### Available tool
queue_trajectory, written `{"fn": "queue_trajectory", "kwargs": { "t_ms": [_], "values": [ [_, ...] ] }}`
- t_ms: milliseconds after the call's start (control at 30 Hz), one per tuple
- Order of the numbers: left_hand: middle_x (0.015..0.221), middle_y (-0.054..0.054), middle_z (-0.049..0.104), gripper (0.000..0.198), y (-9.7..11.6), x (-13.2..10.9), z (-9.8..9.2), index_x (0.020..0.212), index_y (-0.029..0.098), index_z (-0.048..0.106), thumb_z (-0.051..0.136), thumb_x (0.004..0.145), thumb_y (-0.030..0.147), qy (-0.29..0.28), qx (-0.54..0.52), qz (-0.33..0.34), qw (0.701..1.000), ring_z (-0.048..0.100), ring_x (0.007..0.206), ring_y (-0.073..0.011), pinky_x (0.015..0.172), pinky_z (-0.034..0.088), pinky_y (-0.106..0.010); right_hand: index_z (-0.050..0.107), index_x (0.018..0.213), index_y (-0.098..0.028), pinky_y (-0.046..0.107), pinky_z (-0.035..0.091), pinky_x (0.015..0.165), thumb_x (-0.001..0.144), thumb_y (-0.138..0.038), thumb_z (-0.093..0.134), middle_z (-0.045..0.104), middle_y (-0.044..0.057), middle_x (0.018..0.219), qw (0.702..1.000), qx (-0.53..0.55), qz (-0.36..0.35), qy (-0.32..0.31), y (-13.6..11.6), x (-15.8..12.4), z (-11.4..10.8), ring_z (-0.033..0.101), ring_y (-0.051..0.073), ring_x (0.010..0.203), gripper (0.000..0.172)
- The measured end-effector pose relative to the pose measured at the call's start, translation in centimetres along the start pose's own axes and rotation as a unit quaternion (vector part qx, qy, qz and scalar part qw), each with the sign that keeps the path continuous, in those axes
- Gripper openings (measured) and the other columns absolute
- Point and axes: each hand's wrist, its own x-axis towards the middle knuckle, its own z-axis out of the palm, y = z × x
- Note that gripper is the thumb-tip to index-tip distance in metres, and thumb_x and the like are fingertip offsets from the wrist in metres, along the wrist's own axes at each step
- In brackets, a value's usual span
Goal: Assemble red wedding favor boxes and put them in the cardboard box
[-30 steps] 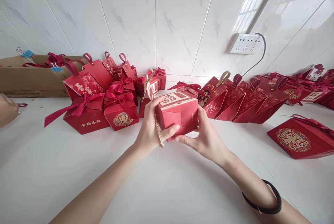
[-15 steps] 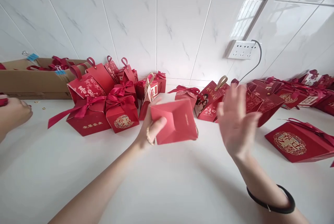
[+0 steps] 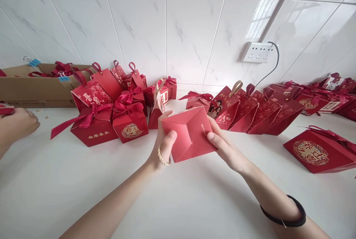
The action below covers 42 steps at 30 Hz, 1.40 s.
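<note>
Between my hands is a red paper gift box, its folded bottom panels turned towards me. My left hand grips the box's left side, thumb on the near face; a twisted gold cord loops by that thumb. On the right edge, my right hand closes with its thumb on the panel and its fingers behind. Past the held box stand a bow-tied red box and a narrow red box with a gold loop. The far side of the held box is hidden.
Ribboned red boxes cluster at left, beside a cardboard carton with blue clips. More red boxes line the tiled wall at right, and one lies nearer. Another person's hand holds something red at far left. A socket strip hangs above.
My right hand, raised open and apart from the box before, has come down and taken hold of its right side. The box has tilted and turned slightly in my left hand.
</note>
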Motion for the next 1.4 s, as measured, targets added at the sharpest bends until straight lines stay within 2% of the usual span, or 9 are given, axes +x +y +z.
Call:
{"fn": "queue_trajectory", "kwargs": {
  "t_ms": [167,367,500,667,800,900,1000,1133,1400],
  "values": [
    [0.139,-0.009,0.044,0.089,0.5,0.0,-0.7,0.145,0.032,0.010,0.066,0.077,0.047,-0.095,0.053,0.043,0.993,0.049,0.122,-0.0298,0.098,0.044,-0.043,0.020,0.147,-0.034,0.047,0.043,0.104,0.090,-0.059,0.042,0.027,0.003,0.155,1.000,0.017,-0.019,0.012,0.4,-0.1,-0.2,0.036,0.028,0.136,0.065],
    [0.140,-0.008,0.041,0.072,0.6,0.2,-0.9,0.142,0.030,0.022,0.062,0.082,0.041,-0.061,0.086,0.064,0.992,0.046,0.125,-0.0289,0.100,0.043,-0.041,0.030,0.144,-0.030,0.048,0.047,0.099,0.089,-0.060,0.043,0.047,0.008,0.143,0.998,-0.048,-0.043,0.025,0.7,0.0,0.0,0.048,0.031,0.127,0.064],
    [0.138,-0.006,0.044,0.068,0.5,0.4,-0.9,0.138,0.033,0.026,0.063,0.081,0.043,-0.057,0.075,0.075,0.993,0.048,0.122,-0.0292,0.100,0.043,-0.044,0.034,0.139,-0.032,0.044,0.051,0.095,0.089,-0.057,0.048,0.044,0.007,0.144,0.999,-0.018,-0.042,0.023,0.4,0.0,0.0,0.047,0.028,0.128,0.057],
    [0.132,-0.007,0.049,0.075,0.7,0.7,-0.9,0.139,0.034,0.025,0.066,0.078,0.048,-0.087,0.064,0.083,0.991,0.050,0.119,-0.0302,0.097,0.045,-0.046,0.035,0.132,-0.035,0.041,0.055,0.087,0.081,-0.049,0.066,0.041,0.007,0.145,0.999,-0.023,-0.031,-0.010,-0.4,-0.2,-0.8,0.050,0.028,0.124,0.062],
    [0.135,-0.010,0.046,0.071,0.7,0.5,-0.5,0.137,0.032,0.025,0.066,0.079,0.044,-0.036,0.115,0.104,0.987,0.050,0.120,-0.0305,0.099,0.043,-0.047,0.043,0.125,-0.031,0.040,0.056,0.086,0.087,-0.045,0.059,0.048,0.008,0.138,0.991,-0.091,-0.077,0.055,-0.3,-0.2,-0.5,0.052,0.027,0.122,0.044],
    [0.137,-0.014,0.039,0.078,0.3,0.4,-0.1,0.133,0.027,0.028,0.074,0.072,0.040,0.039,0.212,0.157,0.964,0.042,0.127,-0.0334,0.102,0.040,-0.049,0.040,0.124,-0.028,0.038,0.059,0.079,0.084,-0.042,0.064,0.052,0.011,0.132,0.966,-0.165,-0.136,0.148,0.4,0.1,0.4,0.057,0.027,0.117,0.049],
    [0.134,-0.016,0.036,0.080,-0.2,0.4,0.1,0.130,0.025,0.030,0.076,0.067,0.041,0.076,0.302,0.228,0.923,0.037,0.129,-0.0348,0.101,0.041,-0.051,0.037,0.122,-0.024,0.040,0.061,0.075,0.082,-0.040,0.065,0.059,0.012,0.121,0.941,-0.222,-0.167,0.193,1.1,0.3,1.1,0.062,0.027,0.108,0.051],
    [0.131,-0.016,0.035,0.077,-0.5,0.5,0.1,0.131,0.024,0.029,0.072,0.070,0.045,0.088,0.355,0.261,0.893,0.038,0.128,-0.0340,0.098,0.044,-0.051,0.035,0.125,-0.023,0.040,0.062,0.072,0.085,-0.036,0.060,0.062,0.012,0.113,0.933,-0.234,-0.182,0.204,1.6,0.5,1.4,0.065,0.025,0.101,0.049],
    [0.126,-0.015,0.034,0.074,-0.1,0.4,0.2,0.131,0.020,0.032,0.071,0.070,0.037,0.118,0.432,0.313,0.837,0.038,0.125,-0.0336,0.100,0.043,-0.050,0.030,0.134,-0.025,0.044,0.060,0.081,0.083,-0.033,0.064,0.054,0.013,0.125,0.925,-0.250,-0.208,0.199,1.6,0.3,1.7,0.058,0.027,0.113,0.061]
  ]
}}
